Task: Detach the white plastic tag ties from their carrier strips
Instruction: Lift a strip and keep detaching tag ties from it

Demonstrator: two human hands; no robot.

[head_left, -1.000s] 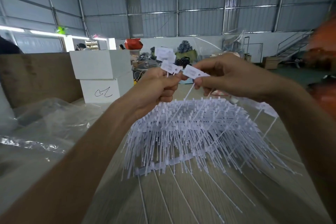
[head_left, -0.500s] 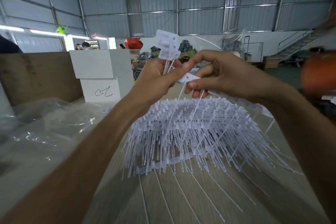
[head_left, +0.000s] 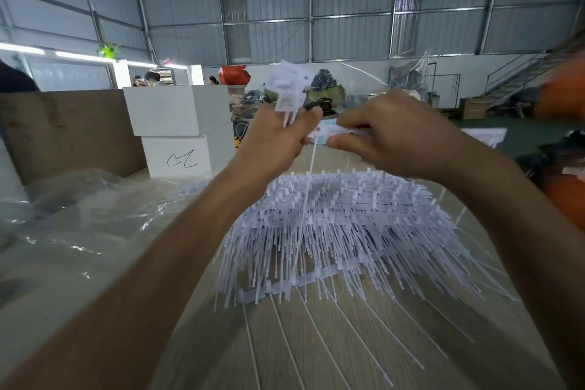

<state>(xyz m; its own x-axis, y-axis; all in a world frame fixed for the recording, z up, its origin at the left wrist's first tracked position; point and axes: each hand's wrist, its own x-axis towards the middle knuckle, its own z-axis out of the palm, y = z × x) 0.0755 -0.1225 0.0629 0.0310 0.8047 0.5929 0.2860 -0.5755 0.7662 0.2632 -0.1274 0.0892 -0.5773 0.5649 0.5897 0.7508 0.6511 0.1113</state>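
Observation:
A big heap of white tag ties (head_left: 342, 225) on their carrier strips (head_left: 285, 286) lies on the wooden table, thin tails fanning toward me. My left hand (head_left: 272, 142) is raised above it and grips a small bunch of detached tag ties (head_left: 289, 89), their flat tags sticking up, blurred. My right hand (head_left: 389, 136) is level with it and pinches the flat tag of one tie (head_left: 332, 136) between thumb and fingers; its thin tail (head_left: 308, 190) runs down into the heap. The two hands nearly touch at the thumbs.
Clear plastic sheeting (head_left: 72, 225) covers the table's left side. Two stacked white boxes (head_left: 180, 130) and a brown board (head_left: 63, 130) stand behind it. Loose single ties (head_left: 316, 342) lie on the bare wood (head_left: 364, 364) near me. Orange blurred objects (head_left: 563, 95) sit at the right edge.
My left hand has lifted its bunch of tags a little higher. My right hand has shifted right, and the tag it pinches now lies flat between the two hands.

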